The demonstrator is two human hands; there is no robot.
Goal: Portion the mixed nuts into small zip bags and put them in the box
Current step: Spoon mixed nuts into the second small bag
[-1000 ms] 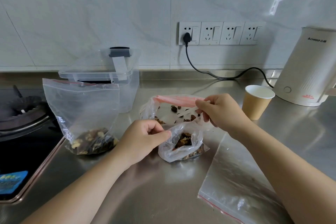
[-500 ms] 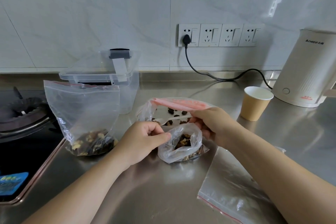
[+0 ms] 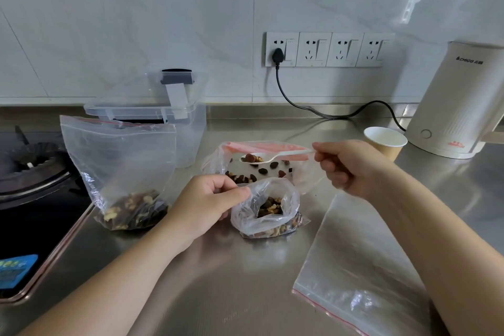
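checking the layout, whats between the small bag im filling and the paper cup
In the head view, the right hand holding the white spoon sits between the small bag and the paper cup, with the big nut bag's right edge.

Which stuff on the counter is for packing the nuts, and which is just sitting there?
For the job:
spoon with nuts, in the right hand
small bag, held open by the left hand
big nut bag behind it
filled bag
spare bag
clear box

Just sitting there:
paper cup
kettle
stove
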